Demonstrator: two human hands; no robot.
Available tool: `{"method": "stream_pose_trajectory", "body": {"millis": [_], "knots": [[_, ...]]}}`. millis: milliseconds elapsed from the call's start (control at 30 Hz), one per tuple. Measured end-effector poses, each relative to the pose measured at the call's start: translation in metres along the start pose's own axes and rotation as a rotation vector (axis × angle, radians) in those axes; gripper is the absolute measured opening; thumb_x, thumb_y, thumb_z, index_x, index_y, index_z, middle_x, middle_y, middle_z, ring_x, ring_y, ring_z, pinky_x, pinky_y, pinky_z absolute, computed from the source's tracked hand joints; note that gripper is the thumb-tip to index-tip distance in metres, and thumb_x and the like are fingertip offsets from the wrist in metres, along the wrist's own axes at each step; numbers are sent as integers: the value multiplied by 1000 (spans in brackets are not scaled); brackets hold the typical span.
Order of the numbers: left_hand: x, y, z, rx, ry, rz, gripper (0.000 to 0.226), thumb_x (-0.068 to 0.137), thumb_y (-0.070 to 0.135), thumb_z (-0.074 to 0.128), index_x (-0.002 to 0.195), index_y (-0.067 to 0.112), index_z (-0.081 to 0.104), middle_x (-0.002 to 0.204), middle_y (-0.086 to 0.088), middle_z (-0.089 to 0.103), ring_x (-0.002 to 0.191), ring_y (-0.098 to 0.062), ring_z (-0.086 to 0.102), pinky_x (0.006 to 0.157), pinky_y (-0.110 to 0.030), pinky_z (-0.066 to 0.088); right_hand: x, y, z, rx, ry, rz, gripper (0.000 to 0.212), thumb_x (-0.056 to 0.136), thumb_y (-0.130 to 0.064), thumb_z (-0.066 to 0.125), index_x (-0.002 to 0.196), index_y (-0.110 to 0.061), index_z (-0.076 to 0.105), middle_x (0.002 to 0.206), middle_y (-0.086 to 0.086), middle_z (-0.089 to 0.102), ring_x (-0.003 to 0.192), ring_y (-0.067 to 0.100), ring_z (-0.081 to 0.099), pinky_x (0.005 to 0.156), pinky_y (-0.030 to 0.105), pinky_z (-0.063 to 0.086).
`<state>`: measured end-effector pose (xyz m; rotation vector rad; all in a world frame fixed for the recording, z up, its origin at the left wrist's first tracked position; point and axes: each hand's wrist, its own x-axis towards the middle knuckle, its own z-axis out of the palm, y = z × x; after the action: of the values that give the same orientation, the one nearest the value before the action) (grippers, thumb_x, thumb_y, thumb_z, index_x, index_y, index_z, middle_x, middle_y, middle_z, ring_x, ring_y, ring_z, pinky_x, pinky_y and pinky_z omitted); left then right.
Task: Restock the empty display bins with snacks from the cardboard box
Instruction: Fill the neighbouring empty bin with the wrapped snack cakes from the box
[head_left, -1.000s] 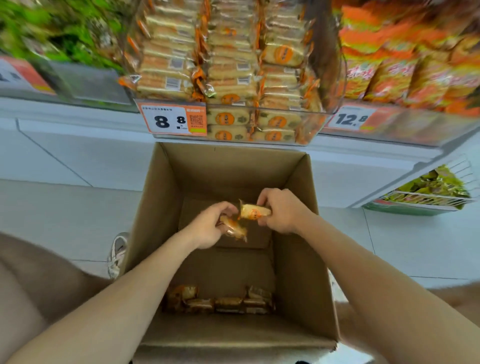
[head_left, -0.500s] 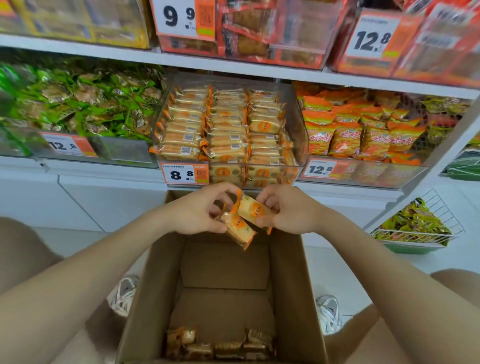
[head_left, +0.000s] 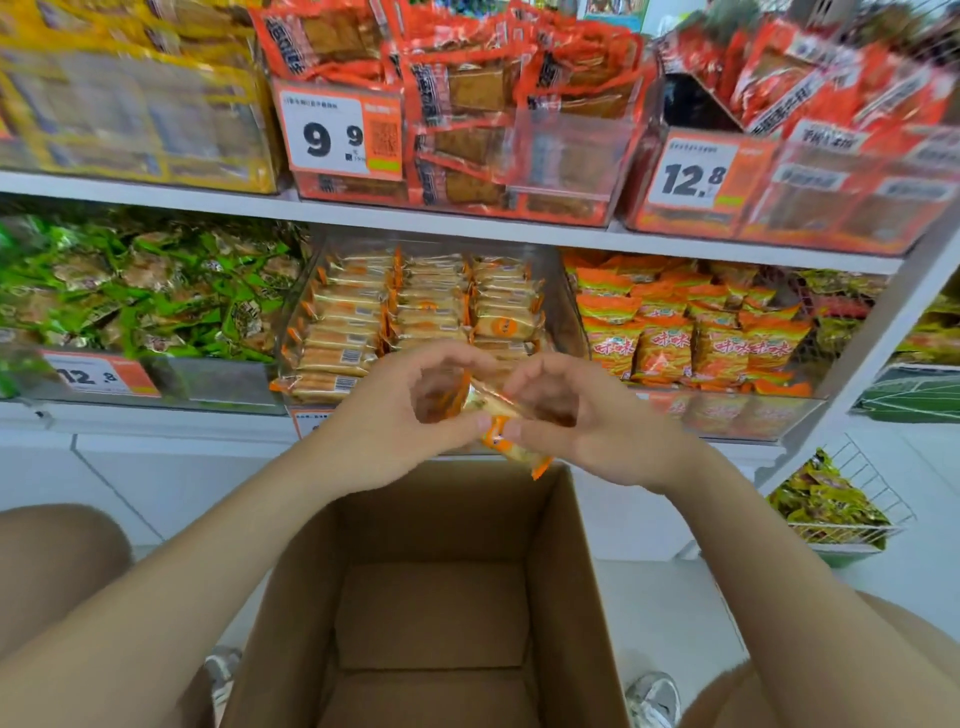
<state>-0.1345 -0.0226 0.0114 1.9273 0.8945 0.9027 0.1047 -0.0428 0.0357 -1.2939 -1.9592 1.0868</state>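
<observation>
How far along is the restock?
Mostly done: the middle bin is stacked nearly full. In hand: the left hand and right hand pinch snack packets in front of it, above the box. Left: place these; the visible box floor is bare, its near end out of frame.

A 9.9 price tag (head_left: 343, 136) sits above the white shelf (head_left: 467, 221), wire basket (head_left: 844, 531) at right.

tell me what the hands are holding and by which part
The left hand and right hand together pinch orange-wrapped snack packets near the middle, fingertips above, thumbs below; one crimped end hangs free.
</observation>
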Motion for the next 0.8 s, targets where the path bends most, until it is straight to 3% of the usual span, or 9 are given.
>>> {"method": "stream_pose_trajectory", "body": {"millis": [67,133,233,333,433,567,633,700,800], "knots": [[11,-3,3,203,177,14,53,98,33,73,146,33,53,144,19,54,136,0,50,112,-31,45,12,0,-12,-59,128,-18,32,95,-23,78,121,-20,59,95,-8,76,90,19,74,81,39,61],[20,-8,4,493,271,22,59,100,34,66,154,29,43,152,13,43,143,-4,39,119,-32,36,29,10,-24,-325,291,-54,41,96,-29,75,129,-21,54,102,-8,73,90,18,71,79,42,59],[32,-23,6,919,171,-16,70,97,29,57,162,21,32,168,-1,25,157,-24,20,128,-53,23,63,29,-28,-769,335,-79,54,99,-26,69,145,-12,44,131,11,63,115,29,61,95,43,51],[40,-33,10,1095,31,-141,79,101,36,47,168,17,9,176,-11,-1,162,-37,-4,131,-57,5,97,46,-12,-1055,280,-23,57,96,-16,68,146,-10,42,137,14,57,121,36,53,98,46,46],[44,-36,12,1148,-58,-186,78,107,38,37,167,13,-5,174,-18,-9,160,-41,-11,131,-55,0,115,59,-4,-1016,302,13,58,95,-11,67,147,-17,43,146,8,51,128,38,43,102,50,40],[44,-38,9,1178,-107,-203,72,109,39,32,167,12,-1,174,-20,0,161,-40,0,131,-55,6,122,60,-3,-963,380,43,53,97,-21,69,146,-35,52,147,7,35,129,41,34,110,56,37],[44,-38,8,1204,-113,-193,72,109,39,31,167,13,-2,175,-20,0,161,-40,2,131,-56,7,123,57,0,-899,404,51,54,96,-19,71,145,-33,54,143,11,42,127,40,43,108,52,42],[44,-39,6,1212,-118,-186,72,109,39,31,168,13,-2,175,-18,1,161,-39,3,130,-58,8,120,55,4,-797,422,28,46,93,-12,75,135,-21,57,132,12,55,118,36,55,96,46,50],[44,-40,3,1209,-112,-171,72,109,39,33,168,16,-1,175,-16,3,162,-37,4,129,-60,7,112,54,7,-855,420,20,27,94,-18,75,119,-17,66,126,10,60,120,33,53,96,42,49]]}}
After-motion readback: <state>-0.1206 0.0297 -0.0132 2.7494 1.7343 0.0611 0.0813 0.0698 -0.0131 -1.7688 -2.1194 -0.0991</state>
